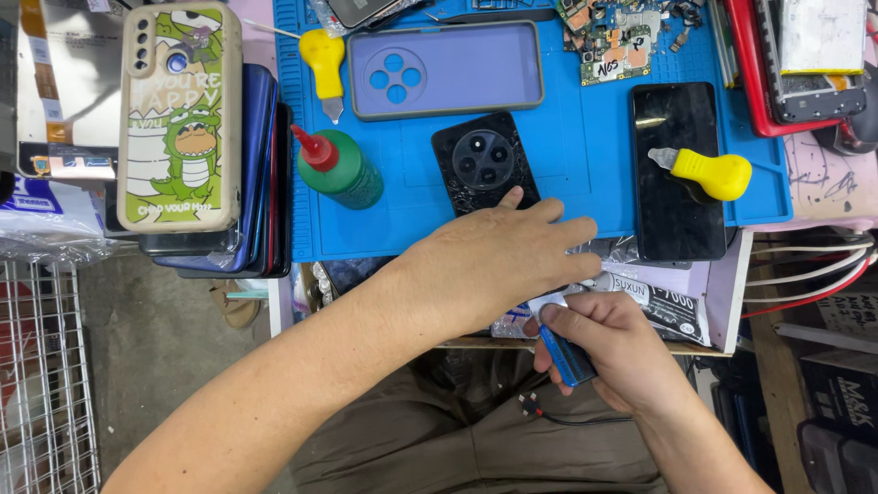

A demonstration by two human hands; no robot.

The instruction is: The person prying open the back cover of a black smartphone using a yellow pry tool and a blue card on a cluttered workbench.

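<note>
Clenched around a slim blue-handled tool (564, 350), the right hand (611, 346) sits at the near edge of the worktop, thumb pressed on the tool's pale top end. Reaching across above it, the left hand (498, 259) lies palm down, fingers loosely spread, fingertips touching the lower edge of a black phone back with a round camera cluster (484, 163) on the blue silicone mat (576, 146).

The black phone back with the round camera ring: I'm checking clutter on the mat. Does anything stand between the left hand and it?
Nothing visible does. The left hand lies over the mat's near edge with its fingers already at the lower edge of the phone back. The green bottle stands off to the side, apart from it.
</note>
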